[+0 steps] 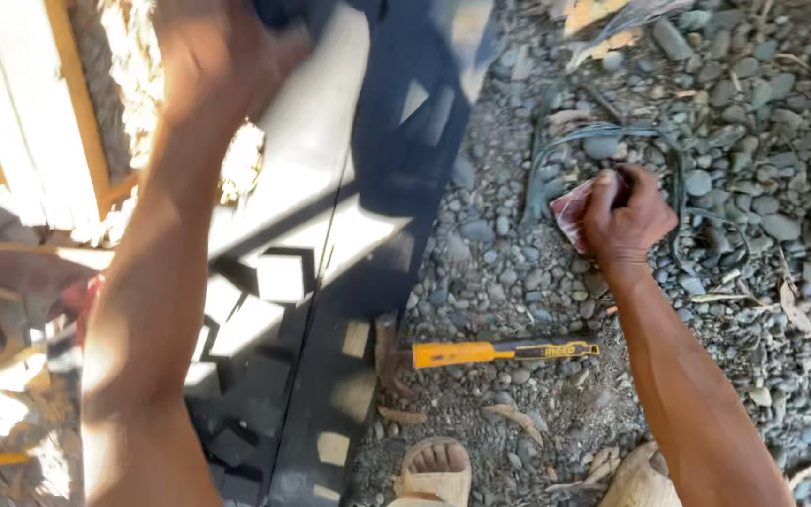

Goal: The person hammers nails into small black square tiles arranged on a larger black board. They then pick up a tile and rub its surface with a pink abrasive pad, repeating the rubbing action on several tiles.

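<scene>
The right hand [626, 218] is down on the gravel [753, 310], its fingers curled tight around a small red-and-white packet [572, 208] that pokes out on the thumb side. Just past the knuckles lies a loop of dark cord or wire [612, 131] among the stones, with a few dry leaves [603, 19] further off.

The left hand [227, 52] is raised high at the top of the view, blurred by movement; it sits against a dark cloth [415, 113] draped over a pale board [302, 141], but I cannot tell whether the fingers are closed on it or only resting there. That board is crossed by hard shadows and a thin dark line running along it.

On the gravel between the two arms lies a tool with a yellow and black handle [499, 352], flat on the ground, well apart from either hand, its working end hidden towards the shaded edge of the board. Nearer the bottom a foot in a pale sandal [436, 469] stands on the stones. To the far left a pale wooden frame [77, 113] leans in strong sunlight
</scene>
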